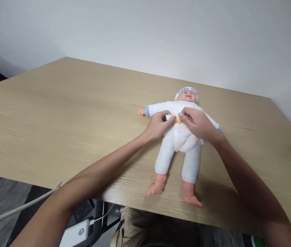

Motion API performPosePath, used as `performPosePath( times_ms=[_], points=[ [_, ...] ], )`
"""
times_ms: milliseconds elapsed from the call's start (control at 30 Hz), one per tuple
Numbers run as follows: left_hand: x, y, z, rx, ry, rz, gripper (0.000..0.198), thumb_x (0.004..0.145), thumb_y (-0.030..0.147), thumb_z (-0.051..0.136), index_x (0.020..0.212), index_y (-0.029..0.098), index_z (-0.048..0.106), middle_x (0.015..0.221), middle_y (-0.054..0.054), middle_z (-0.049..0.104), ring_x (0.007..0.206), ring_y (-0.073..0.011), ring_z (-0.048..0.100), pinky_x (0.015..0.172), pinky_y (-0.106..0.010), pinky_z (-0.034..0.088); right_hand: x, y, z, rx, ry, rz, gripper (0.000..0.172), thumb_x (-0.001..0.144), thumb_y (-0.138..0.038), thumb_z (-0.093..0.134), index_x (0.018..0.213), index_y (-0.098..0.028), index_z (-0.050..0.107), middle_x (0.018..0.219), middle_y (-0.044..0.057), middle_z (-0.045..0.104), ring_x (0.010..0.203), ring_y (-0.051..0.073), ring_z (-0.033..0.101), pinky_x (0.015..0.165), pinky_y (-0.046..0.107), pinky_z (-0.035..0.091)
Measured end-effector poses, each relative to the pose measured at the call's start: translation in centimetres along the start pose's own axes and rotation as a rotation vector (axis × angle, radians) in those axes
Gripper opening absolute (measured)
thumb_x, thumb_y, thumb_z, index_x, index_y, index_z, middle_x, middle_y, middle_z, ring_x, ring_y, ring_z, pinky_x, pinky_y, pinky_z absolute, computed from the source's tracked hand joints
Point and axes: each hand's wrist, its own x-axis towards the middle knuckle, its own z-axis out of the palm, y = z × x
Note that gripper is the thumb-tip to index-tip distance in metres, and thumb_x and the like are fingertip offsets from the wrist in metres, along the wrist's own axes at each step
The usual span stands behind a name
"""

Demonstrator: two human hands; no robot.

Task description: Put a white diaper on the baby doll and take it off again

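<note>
- White cloth clothes the doll, which lies face up on the table, its feet toward the person and its head toward the wall.
- Around the doll's hips sits a diaper, pale with orange marks at the front waist; the fingers of both hands meet it there, just below the doll's chest.
- Left hand: beside the doll's waist, thumb and forefinger pinched narrow on a white edge of the diaper, a bit of which shows past the fingertips.
- Right hand: across the other side of the doll's waist, thumb and forefinger drawn close together at the diaper's front; I cannot tell exactly what lies between them.
- Between the two sets of fingertips, at the middle of the doll's belly, a strip of the orange-marked waist shows.
- On the doll's head is a white hat with blue lettering.
- Past the doll's feet, beyond the near table edge, are the person's tan trousers; off to their left are a white box and a thick pale cable.
</note>
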Motion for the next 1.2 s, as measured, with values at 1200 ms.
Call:
performPosePath(
  times_ms=[1200],
  points=[
    [-2.3, 0.3, 0.2, 0.129, 0.252, 0.116, 0.018, 0.102, 0.036, 0.066, 0.114, 0.025, 0.06, 0.128, -0.009, 0.069, 0.094, -0.0212, 0.059, 0.093, -0.039, 0.051, -1.1, 1.4, -0.1, 0.052, 0.1, -0.048, 0.011, 0.091, -0.025, 0.065, 0.093, -0.028, 0.054, 0.09, 0.002, 0.061, 0.083, 0.023, 0.058, 0.081, 0.04, 0.052]
  ],
)
